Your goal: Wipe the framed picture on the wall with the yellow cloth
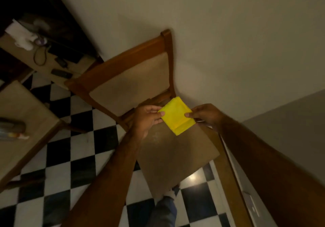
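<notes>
Yellow fabric, a folded square cloth, is held just above the tan upholstered seat of a brown wooden chair, near the frame's centre. No writing or label can be read anywhere. The left hand is pinched on the cloth's nine o'clock edge, thumb on top; the right hand is clamped on its three o'clock edge with the fingertips. Both bare forearms are stretched forward from six o'clock. The chair's backrest is set against a plain pale wall. At ten o'clock a tabletop carries blurred white paper and dark cables. Black-and-white checkered floor tiles are seen below.
</notes>
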